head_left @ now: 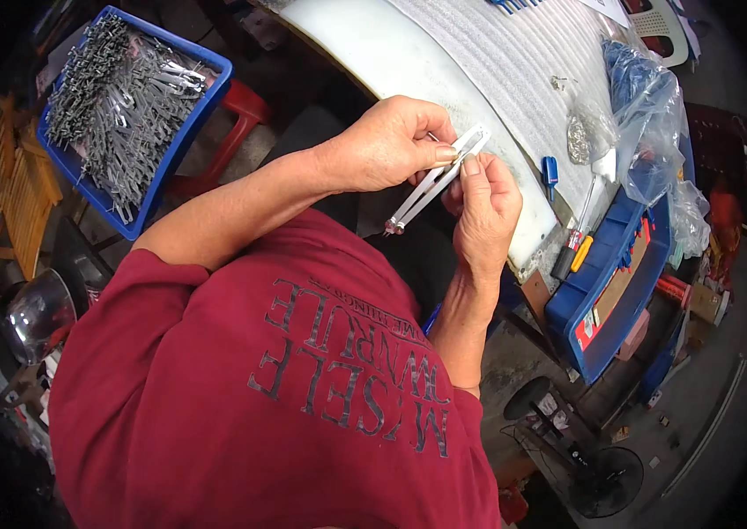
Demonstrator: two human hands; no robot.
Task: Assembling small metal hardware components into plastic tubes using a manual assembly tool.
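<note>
Over the near edge of the white worktop, both of my hands grip a slim silver metal linkage (415,203) made of two long narrow strips. At its lower end the strips meet in a small dark reddish joint; the upper end is looped or bracket-shaped. My left hand (386,145) pinches the linkage near its upper part between thumb and fingers. On the other side my right hand (488,198) presses its thumb and fingers against the same upper part. The fingertips hide some of the middle of the strips.
A blue bin (215,70) heaped with similar metal parts (131,106) stands at the left on a red stool (245,106). Grey foam sheet (470,53) covers part of the worktop (347,31). At right are a screwdriver (574,238), clear plastic bags (651,123) and a blue tray (580,304).
</note>
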